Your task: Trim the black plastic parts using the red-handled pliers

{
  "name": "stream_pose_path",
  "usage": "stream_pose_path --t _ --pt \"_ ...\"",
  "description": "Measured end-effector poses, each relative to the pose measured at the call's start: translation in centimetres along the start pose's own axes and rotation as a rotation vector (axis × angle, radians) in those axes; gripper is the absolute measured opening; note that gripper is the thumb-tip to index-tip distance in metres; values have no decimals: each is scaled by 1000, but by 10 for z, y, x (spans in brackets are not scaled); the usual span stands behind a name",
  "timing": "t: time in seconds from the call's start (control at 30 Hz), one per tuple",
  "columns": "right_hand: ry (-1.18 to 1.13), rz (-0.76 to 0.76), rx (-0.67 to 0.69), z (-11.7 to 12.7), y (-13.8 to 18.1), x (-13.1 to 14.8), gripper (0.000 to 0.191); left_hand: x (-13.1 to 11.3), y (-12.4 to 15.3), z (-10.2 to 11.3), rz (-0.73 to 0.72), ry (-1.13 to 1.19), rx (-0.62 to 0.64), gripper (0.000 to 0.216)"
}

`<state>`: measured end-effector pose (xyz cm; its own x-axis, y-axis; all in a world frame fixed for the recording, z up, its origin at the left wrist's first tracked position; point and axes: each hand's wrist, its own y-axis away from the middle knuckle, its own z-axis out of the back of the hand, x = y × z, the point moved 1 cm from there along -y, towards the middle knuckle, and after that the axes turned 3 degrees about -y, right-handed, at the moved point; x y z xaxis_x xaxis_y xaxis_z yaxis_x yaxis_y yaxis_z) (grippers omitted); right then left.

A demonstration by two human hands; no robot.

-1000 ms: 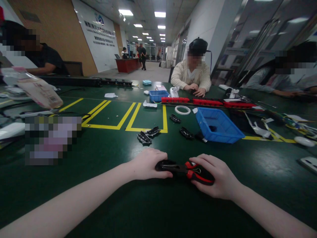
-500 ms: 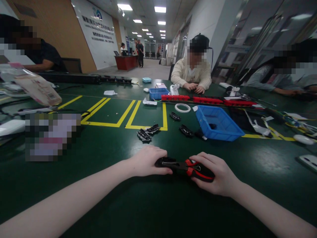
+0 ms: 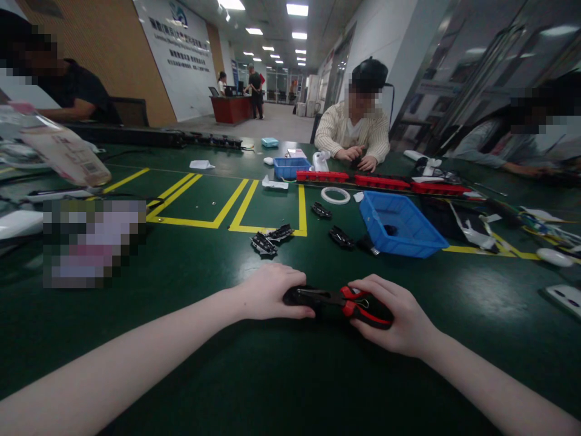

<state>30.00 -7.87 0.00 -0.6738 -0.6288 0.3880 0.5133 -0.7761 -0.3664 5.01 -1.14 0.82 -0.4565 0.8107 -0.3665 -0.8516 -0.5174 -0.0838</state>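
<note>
My right hand (image 3: pixel 397 312) is closed round the red and black handles of a pair of long-nosed pliers (image 3: pixel 345 301). The jaws point left and lie against a small black part (image 3: pixel 293 295). Between thumb and fingers, my left hand (image 3: pixel 272 293) pinches that black part, hiding most of it. Both hands are low over the green table (image 3: pixel 281 387). Beyond them lie several similar black pieces, among them one left piece (image 3: pixel 263 244) with metal-looking edges and one right piece (image 3: pixel 341 237).
A blue bin (image 3: pixel 402 227) stands ahead to the right, with a white tape roll (image 3: pixel 334 195) beside it. Red strips (image 3: pixel 381 182) cross the table farther back. On the left are a bottle (image 3: pixel 68 151) and a blurred-out flat object (image 3: pixel 95 242). Another person (image 3: pixel 354 127) sits opposite.
The view has shifted slightly. My hands keep their hold on the pliers and the black part, almost unmoved. The person opposite has raised one hand a little.
</note>
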Motion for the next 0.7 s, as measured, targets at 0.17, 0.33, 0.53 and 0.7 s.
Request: stream_pose_path --t 0.17,0.33,0.53,0.7 --pt "-13 6 7 0 0 0 46 1 -1 -1 -1 13 -10 38" --pt "-8 -2 -6 -1 -1 -1 46 1 0 -1 10 3 0 39" --pt "78 34 -84 -1 1 -2 48 0 3 -1 15 -76 -67 34" --pt "108 62 -230 2 3 -2 52 -1 5 -2 23 -84 -86 33"
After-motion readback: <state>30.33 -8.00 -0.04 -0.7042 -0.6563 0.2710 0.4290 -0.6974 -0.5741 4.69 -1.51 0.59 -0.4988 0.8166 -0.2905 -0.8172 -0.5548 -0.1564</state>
